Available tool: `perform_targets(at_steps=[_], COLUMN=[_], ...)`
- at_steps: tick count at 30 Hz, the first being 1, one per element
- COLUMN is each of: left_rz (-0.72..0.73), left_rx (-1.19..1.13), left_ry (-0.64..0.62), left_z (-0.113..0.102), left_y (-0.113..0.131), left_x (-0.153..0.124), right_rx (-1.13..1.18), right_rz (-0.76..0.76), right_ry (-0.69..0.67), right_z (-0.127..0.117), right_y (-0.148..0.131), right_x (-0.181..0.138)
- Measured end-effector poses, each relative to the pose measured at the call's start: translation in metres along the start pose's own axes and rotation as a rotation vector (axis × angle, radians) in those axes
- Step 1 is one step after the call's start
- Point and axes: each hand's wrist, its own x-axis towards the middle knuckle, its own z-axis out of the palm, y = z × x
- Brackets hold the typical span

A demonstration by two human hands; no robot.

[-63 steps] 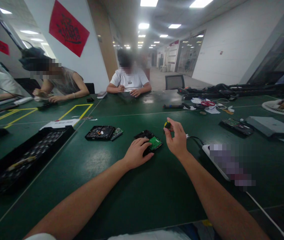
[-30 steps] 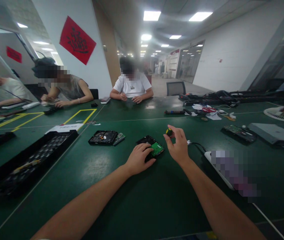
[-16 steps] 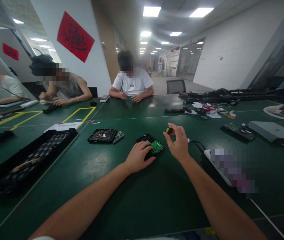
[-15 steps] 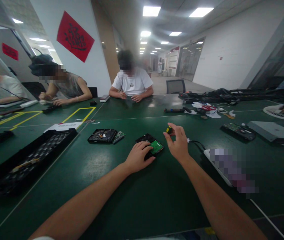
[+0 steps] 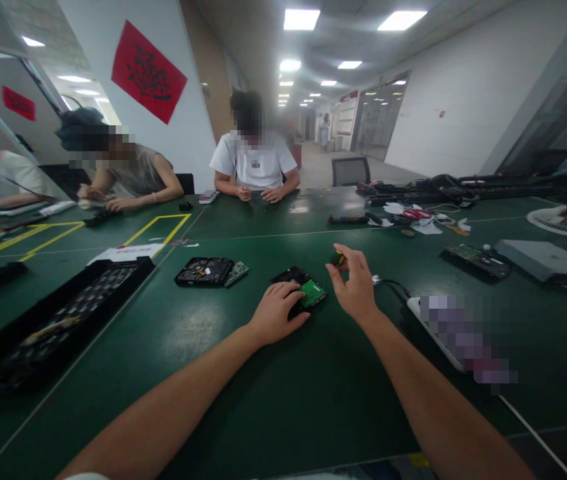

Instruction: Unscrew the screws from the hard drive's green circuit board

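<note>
A black hard drive point(image 5: 294, 278) with a green circuit board point(image 5: 312, 292) lies on the green table point(image 5: 243, 373). My left hand point(image 5: 276, 312) rests on its near side, fingers curled over it and pressing it down. My right hand point(image 5: 356, 285) hovers just right of the drive and pinches the yellow-and-black handle of a small screwdriver point(image 5: 336, 259) between thumb and fingertips. The screwdriver's thin shaft points down toward the board.
A second opened hard drive point(image 5: 204, 271) lies to the left, beside a long black tray point(image 5: 48, 320). A cable and a white device point(image 5: 426, 313) sit at the right. Further right are another circuit board point(image 5: 473, 257) and a grey box point(image 5: 543, 257). Three people sit across the table.
My right hand has turned slightly on the screwdriver handle and dropped a little. The left hand stays on the drive. The view shifted slightly and the person opposite sat up.
</note>
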Motion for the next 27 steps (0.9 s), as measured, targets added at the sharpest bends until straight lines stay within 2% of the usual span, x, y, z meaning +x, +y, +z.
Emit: perform_targets(at_steps=[27], left_rz=[0.002], left_rx=[0.015], left_ry=[-0.004], left_z=[0.0001], left_y=[-0.0009], left_x=[-0.0003], right_rx=[0.025], right_rz=[0.012], right_ry=[0.047], right_z=[0.0024], right_y=[0.0019], right_x=[-0.0022])
